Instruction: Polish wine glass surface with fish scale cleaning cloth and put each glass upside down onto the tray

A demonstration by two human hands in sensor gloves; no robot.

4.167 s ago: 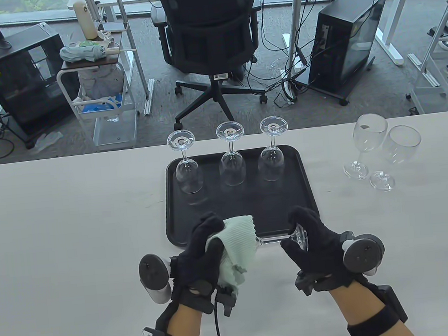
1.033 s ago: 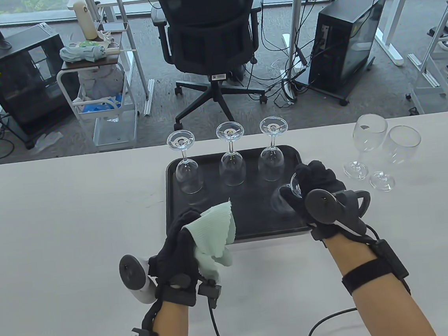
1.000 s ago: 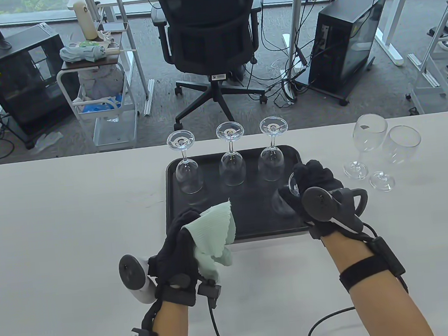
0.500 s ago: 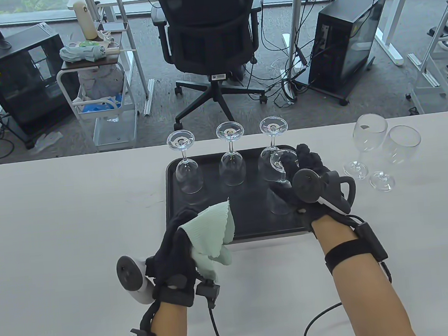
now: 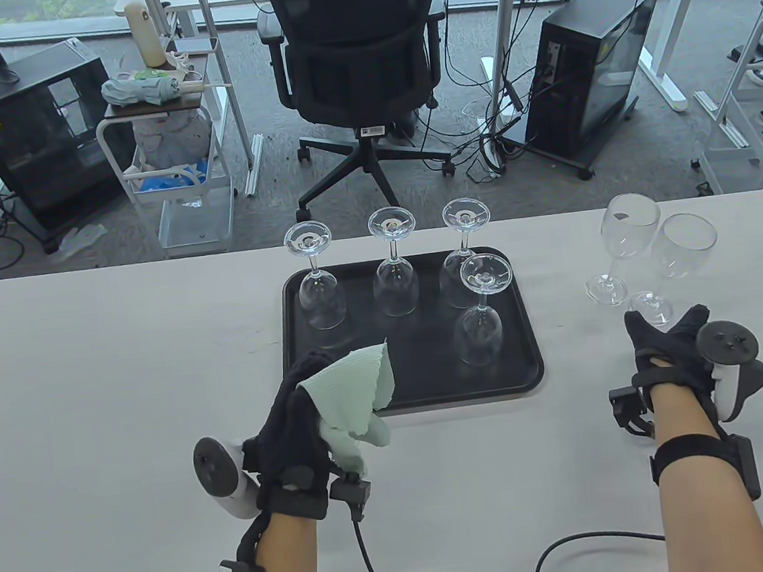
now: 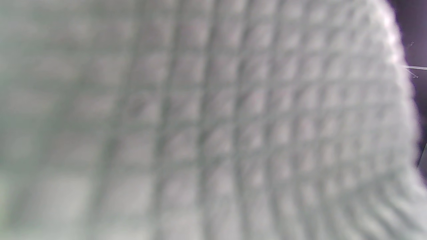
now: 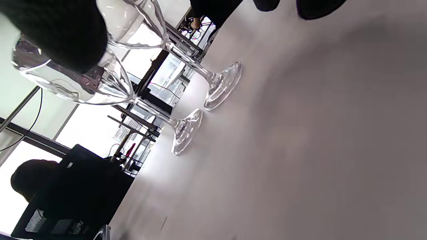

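**A:** Fingers [image 5: 635, 329] first: on my right hand [image 5: 671, 349] they are spread and hold nothing, reaching at the foot of the nearer upright glass [image 5: 679, 257]. My left hand [image 5: 293, 422] is curled round the green cloth [image 5: 348, 397], which blanks out the left wrist view.

**B:** What worries you from here?

**A:** The two upright glasses stand just beside each other, feet nearly touching. I judge that a reach for one could knock the farther upright glass [image 5: 623, 242] and tip it. In the right wrist view a fingertip is already over one bowl. Smooth glass in a fabric glove may also slip when I turn it over.

**B:** And which way do they point?

**A:** Both unpolished glasses stand on the table [image 5: 95, 394] right of the tray [image 5: 535, 372], long axis vertical, mouths up. On the tray four sit inverted, feet up: the back row [image 5: 395, 285] of three, plus the front glass [image 5: 480, 330] near the right edge, in front of the rightmost one.
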